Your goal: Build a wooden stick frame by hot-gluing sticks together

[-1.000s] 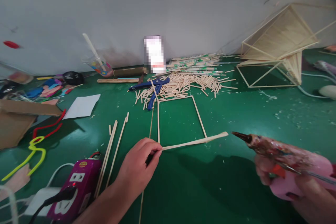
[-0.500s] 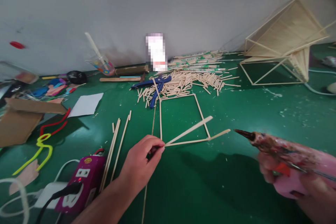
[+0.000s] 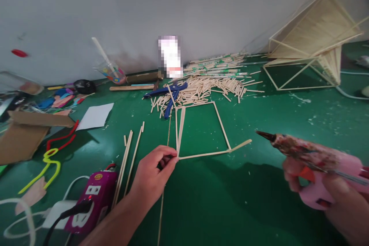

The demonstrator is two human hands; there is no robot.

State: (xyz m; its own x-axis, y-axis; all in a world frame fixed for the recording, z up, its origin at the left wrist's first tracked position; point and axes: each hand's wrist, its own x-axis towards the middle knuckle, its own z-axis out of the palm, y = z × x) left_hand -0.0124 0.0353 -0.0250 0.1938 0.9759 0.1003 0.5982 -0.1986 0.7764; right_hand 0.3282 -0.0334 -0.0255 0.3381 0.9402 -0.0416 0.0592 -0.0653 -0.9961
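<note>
My left hand (image 3: 158,169) pinches the lower end of a thin wooden stick (image 3: 181,130) at the near left corner of a square stick frame (image 3: 221,126). This stick rises from the corner close beside the frame's left side. Two more sticks jut out, one at the far left corner and one at the near right corner (image 3: 242,145). On the right, my right hand (image 3: 340,192) is closed around a pink, stained hot glue gun (image 3: 314,157), its dark nozzle pointing left, apart from the frame.
Behind the frame lie blue cutters (image 3: 173,91) and a pile of short sticks (image 3: 219,86). A larger stick structure (image 3: 308,55) stands at the back right. To the left are long sticks (image 3: 123,165), a purple power strip (image 3: 93,200), white paper (image 3: 95,116) and cardboard (image 3: 24,138).
The stick in my left hand has swung from slanting right across the frame to standing near its left side. My right hand still holds the glue gun in nearly the same place.
</note>
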